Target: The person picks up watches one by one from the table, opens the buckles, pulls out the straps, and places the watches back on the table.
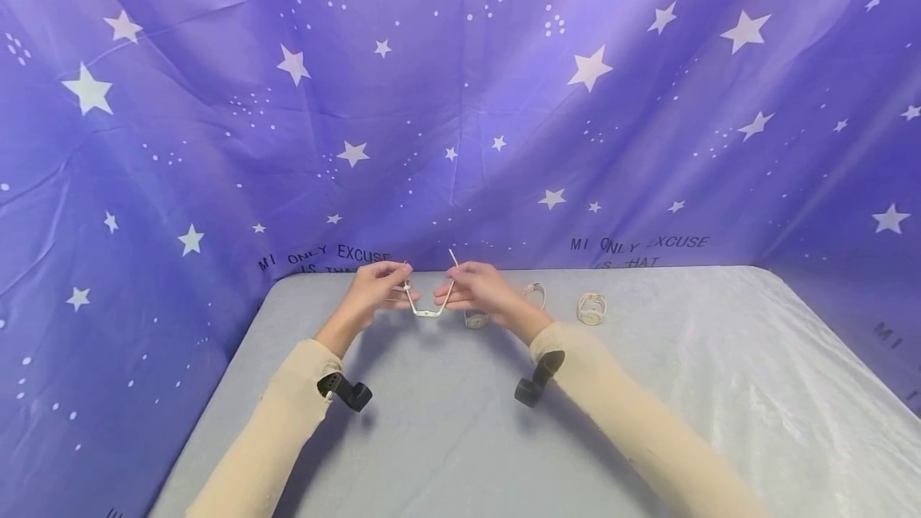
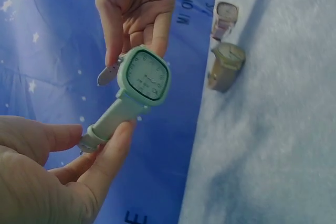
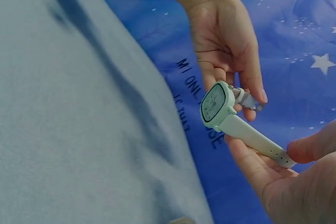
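Observation:
A pale mint-green wristwatch (image 2: 144, 75) with a rounded square dial hangs in a U above the table, its strap unfastened. My left hand (image 1: 372, 290) pinches the buckle end of the strap (image 2: 107, 120) between thumb and fingers. On the other side my right hand (image 1: 485, 292) pinches the strap end with the holes (image 3: 257, 139). In the right wrist view the watch case (image 3: 218, 104) tilts with its dial toward the left.
Behind and right of my right hand, several other watches stand on the grey cloth-covered table (image 1: 446, 438). One is a beige watch (image 1: 592, 308) farther right. A purple star-printed curtain (image 1: 460, 102) hangs along the table's back edge.

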The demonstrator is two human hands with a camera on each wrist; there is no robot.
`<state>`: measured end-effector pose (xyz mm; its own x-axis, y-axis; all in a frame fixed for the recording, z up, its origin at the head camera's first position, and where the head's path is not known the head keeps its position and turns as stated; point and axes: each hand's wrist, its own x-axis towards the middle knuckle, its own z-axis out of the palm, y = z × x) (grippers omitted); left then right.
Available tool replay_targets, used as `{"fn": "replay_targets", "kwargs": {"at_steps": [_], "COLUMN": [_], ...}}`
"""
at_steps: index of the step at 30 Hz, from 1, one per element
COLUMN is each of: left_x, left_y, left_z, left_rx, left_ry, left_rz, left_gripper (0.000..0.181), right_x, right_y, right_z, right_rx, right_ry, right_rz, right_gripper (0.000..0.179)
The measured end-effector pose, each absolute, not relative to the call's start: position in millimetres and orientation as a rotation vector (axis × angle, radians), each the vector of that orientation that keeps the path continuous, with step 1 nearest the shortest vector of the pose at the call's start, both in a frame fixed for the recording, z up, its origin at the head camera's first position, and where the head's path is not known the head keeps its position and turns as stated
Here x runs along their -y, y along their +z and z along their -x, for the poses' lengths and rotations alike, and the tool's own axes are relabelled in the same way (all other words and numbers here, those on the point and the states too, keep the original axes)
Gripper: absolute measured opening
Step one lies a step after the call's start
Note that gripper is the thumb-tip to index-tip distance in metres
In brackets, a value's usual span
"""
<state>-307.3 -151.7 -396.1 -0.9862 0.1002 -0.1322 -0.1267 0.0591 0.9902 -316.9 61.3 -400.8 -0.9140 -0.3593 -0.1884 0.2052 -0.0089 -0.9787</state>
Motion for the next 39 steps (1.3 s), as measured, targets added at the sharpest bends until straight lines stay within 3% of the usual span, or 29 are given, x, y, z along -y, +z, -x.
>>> {"fn": "replay_targets", "kwargs": {"at_steps": [12, 39], "left_x": [163, 172], "left_y": [-423, -445], "left_z": [320, 327], "left_rx": [-2.164, -2.152], "left_ry": [1.966, 1.884], "left_rz": [0.124, 0.248], "left_gripper": [0.046, 0.042], "right_x": [-41, -22], "right_y": [-425, -452], "right_z": [332, 337], "right_rx": [-1.872, -1.939], "right_ry": [-1.957, -1.863], "right_rz": [0.088, 0.052], "right_gripper": [0.04, 0.034]}}
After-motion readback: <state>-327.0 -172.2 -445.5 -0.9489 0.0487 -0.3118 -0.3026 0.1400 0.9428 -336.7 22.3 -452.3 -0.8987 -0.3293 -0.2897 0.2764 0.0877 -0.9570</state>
